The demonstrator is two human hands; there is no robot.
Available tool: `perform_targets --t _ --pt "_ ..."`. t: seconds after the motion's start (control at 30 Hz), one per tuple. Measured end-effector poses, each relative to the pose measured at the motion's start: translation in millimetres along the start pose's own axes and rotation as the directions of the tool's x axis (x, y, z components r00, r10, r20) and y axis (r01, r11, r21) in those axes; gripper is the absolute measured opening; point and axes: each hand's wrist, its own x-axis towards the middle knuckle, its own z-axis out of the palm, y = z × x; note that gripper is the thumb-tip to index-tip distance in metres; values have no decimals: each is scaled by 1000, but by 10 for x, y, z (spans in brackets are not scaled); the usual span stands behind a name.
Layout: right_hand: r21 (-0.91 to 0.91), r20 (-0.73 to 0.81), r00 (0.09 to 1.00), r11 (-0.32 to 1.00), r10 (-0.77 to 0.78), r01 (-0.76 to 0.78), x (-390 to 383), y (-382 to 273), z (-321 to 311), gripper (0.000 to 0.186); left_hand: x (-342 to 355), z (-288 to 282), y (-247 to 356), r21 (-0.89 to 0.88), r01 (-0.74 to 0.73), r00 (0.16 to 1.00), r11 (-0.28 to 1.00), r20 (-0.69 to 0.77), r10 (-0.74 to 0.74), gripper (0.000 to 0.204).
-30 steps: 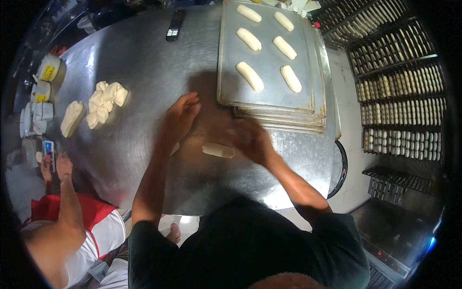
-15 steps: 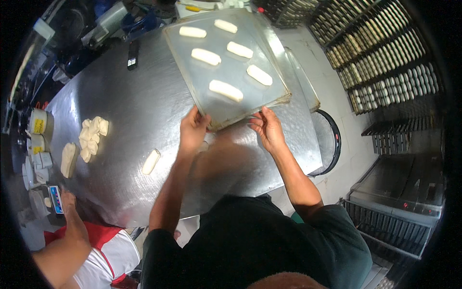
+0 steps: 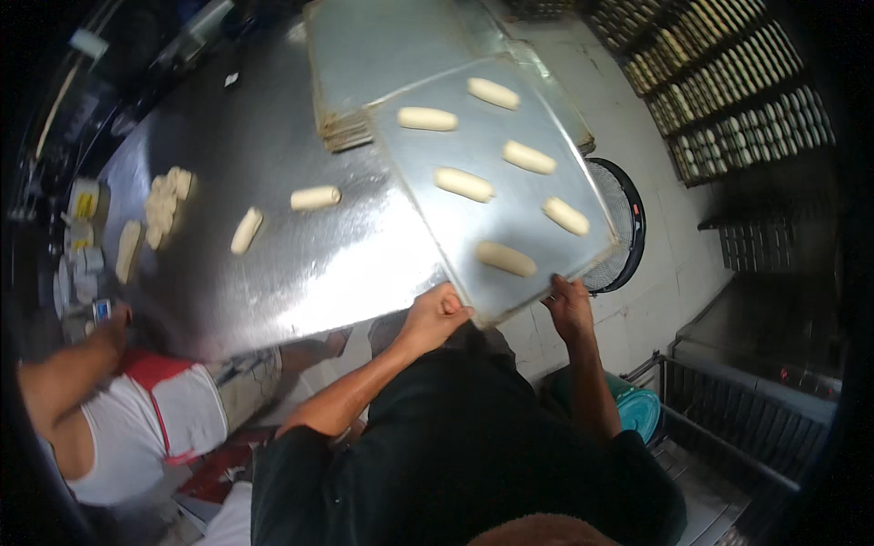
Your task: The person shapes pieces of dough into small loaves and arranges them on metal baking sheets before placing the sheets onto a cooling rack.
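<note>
With both hands I hold a flat metal baking tray [image 3: 473, 223] by its near edge. Several pale dough rolls [image 3: 463, 184] lie on it, spaced apart in two rows. My left hand [image 3: 435, 318] is closed on the near left corner, thumb on top. My right hand [image 3: 571, 308] pinches the same edge further right, its fingers partly hidden under the tray. The tray overhangs the table's right part and reaches toward my body. Beyond it is a stack of bare trays [image 3: 391, 50]. Left of the tray, two dough rolls [image 3: 315, 197] lie on the steel table [image 3: 309, 273].
A cluster of dough pieces [image 3: 164, 205] and a longer dough piece [image 3: 128, 250] lie at the table's left. Another person's arm [image 3: 77, 369] reaches to a small scale there. A black-rimmed round fan [image 3: 630, 214], loaded racks [image 3: 728, 100] and a green-lidded bin [image 3: 637, 411] stand right.
The loaded tray has come off the stack, toward me and to the right, with both hands still on it. The stack's bare top now shows. My view has shifted too.
</note>
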Motion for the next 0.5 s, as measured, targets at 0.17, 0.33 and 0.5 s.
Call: perform_targets --t 0.17,0.33,0.5 --pt "-667 146 984 725 -101 173 -443 570 -1543 43 -16 550 -240 242 -146 920 959 390 41 37" --pt "9 0 995 995 101 -101 -616 662 -1655 30 -86 383 -238 283 -240 881 929 466 85 49" --pt "-469 -94 909 787 406 -400 -558 105 -1294 25 -159 -588 11 357 -302 944 884 -18 330 46"
